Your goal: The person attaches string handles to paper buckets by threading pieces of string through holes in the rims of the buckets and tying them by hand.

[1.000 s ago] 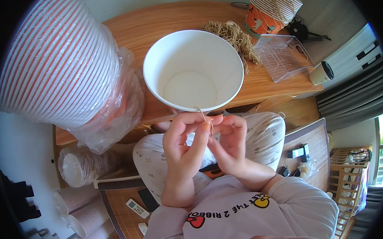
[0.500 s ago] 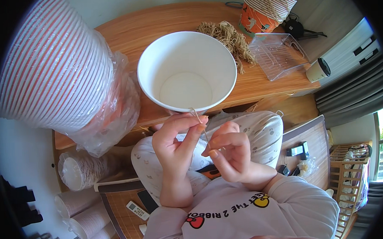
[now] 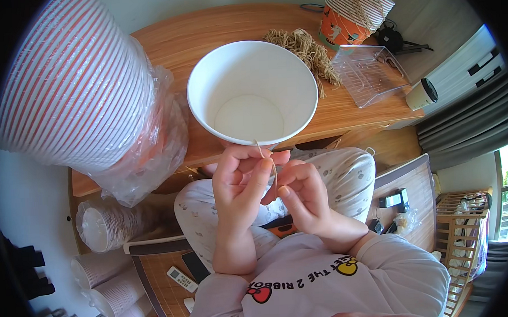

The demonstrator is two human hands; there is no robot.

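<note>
A large white paper bucket (image 3: 205, 87) stands near the front edge of the wooden table, tipped a little toward me; its inside holds nothing. A thin beige cord (image 3: 275, 172) comes from the near rim of the bucket. My left hand (image 3: 238, 182) is closed on the cord just below the rim, thumb and forefinger pinching it. Close beside it on the right, my right hand (image 3: 302, 195) has its fingers curled round the lower part of the cord. The cord's tip is hidden among the fingers.
A tall bagged stack of buckets (image 3: 75, 87) rises at the left. Behind the bucket lies a bundle of beige cords (image 3: 306, 49), near stacked orange buckets (image 3: 342, 27). At the right are a clear plastic tray (image 3: 369, 80) and a lidded cup (image 3: 421, 95). Wrapped stacks (image 3: 115, 295) lie lower left.
The bucket has shifted slightly to the right. My left hand has moved right along with it, and the two hands are closer together on the cord.
</note>
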